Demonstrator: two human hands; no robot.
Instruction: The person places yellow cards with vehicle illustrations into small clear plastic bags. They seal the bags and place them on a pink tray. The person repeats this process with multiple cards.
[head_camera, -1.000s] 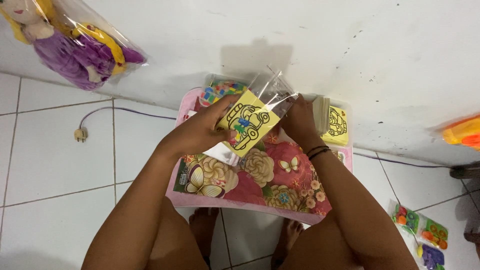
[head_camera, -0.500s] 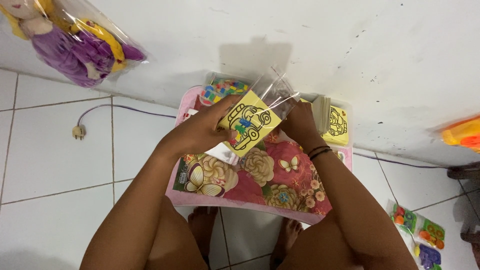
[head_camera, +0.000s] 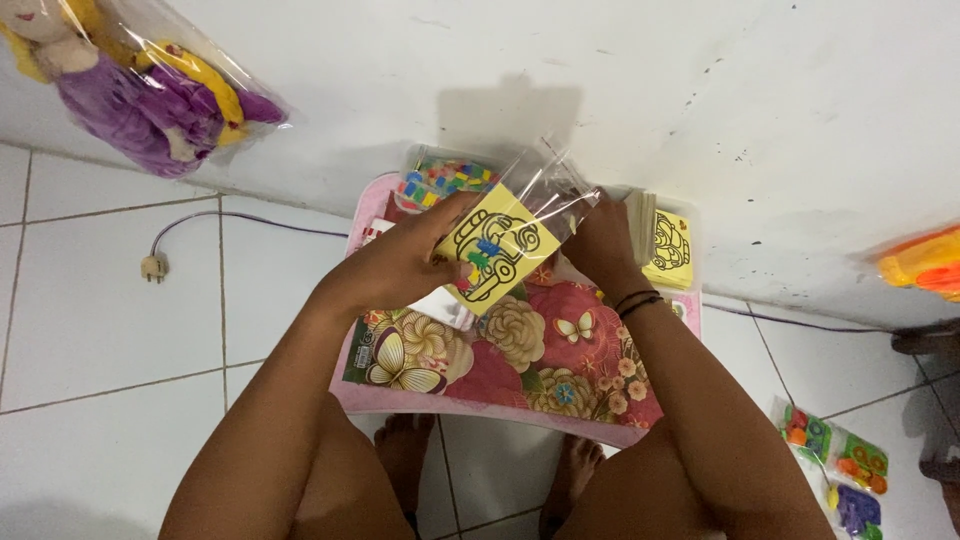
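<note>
Left hand (head_camera: 400, 265) pinching a yellow outline-drawing card (head_camera: 497, 252), fingers closed on its left edge; right hand (head_camera: 595, 245) gripping a clear plastic sleeve (head_camera: 545, 185) at the card's far end, both above a floral-topped pink table (head_camera: 520, 360). Far right: stack of similar cards (head_camera: 668, 245); far left: tub of coloured pieces (head_camera: 440, 180). Risk: card corner snagging the thin sleeve, creasing or tearing it.

Pink tabletop (head_camera: 500, 415) w/ floral cover; on it, tub of coloured bits (head_camera: 440, 180) at back-left, yellow card stack (head_camera: 668, 250) right of tub.
</note>
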